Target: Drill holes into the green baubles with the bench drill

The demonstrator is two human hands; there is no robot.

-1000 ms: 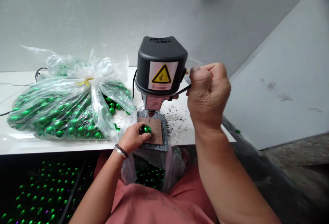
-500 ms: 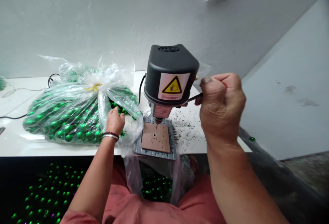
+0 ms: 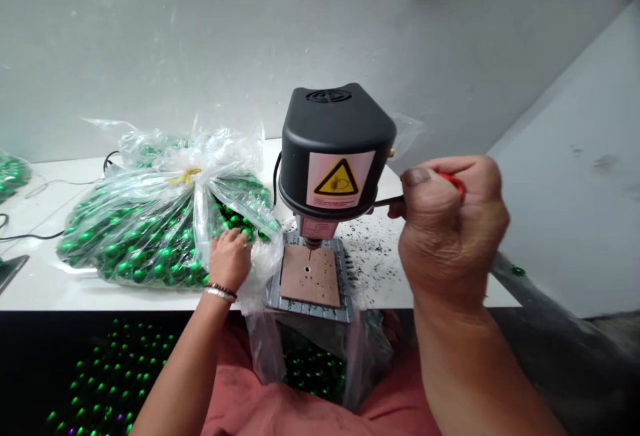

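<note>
My left hand point(image 3: 231, 259) reaches into the torn opening of a clear plastic bag point(image 3: 201, 219). Its fingers are spread, with the tips against shiny green balls point(image 3: 233, 213); whether one is between them I cannot tell. My right hand point(image 3: 453, 229) is closed around the red-ended feed lever point(image 3: 387, 201) at the side of a small black bench drill press point(image 3: 337, 126). Below its chuck the thin drill bit point(image 3: 310, 254) points down, above a brown board point(image 3: 310, 276) with a small hole. That board lies on the grey drill base point(image 3: 307, 309).
Dark shavings point(image 3: 377, 256) are scattered over the white table point(image 3: 30, 289) right of the drill. A yellow tie point(image 3: 186, 176) gathers the bag's neck. More green balls lie below the table, and another bag point(image 3: 13, 173) is at far left. Cords run behind.
My left hand has gone from bunched fingers to spread ones over the balls in the bag. The right hand stays on the lever, appearing slightly lower. The view has shifted a little.
</note>
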